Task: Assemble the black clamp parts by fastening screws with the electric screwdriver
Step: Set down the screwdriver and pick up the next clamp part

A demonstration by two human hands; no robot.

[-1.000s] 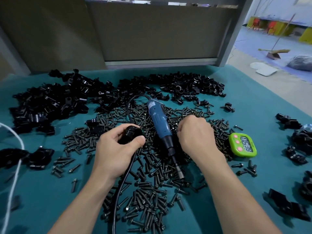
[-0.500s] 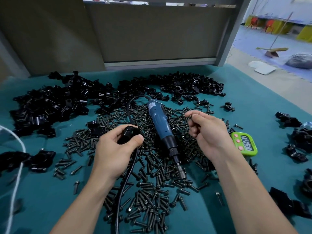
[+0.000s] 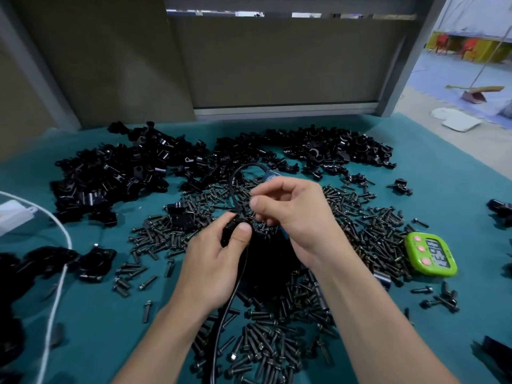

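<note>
A teal surface runs under and around both hands. Beyond them, a wide pile of clamps stretches from far out on the left to well past the right hand. Closer in, loose screws cover the cloth beneath the hands and wrists, thickest between the forearms and out to the right.

The screwdriver lies among the screws under the right hand, which hides most of it; only bits of its blue body show. Its black cable loops just beyond the fingers, then passes under the left palm and back between the forearms. A few single clamps sit well to the left of the left hand, and a green timer lies to the right of the right wrist (its digits read upside down from here).

The left hand grips one clamp — thumb pressed on its near face, fingers wrapped behind it. The right hand hangs just above and beyond that clamp, fingers curled, thumb and forefinger drawn close together. Whether a screw sits between those tips cannot be told — the gap is too small and dark.
</note>
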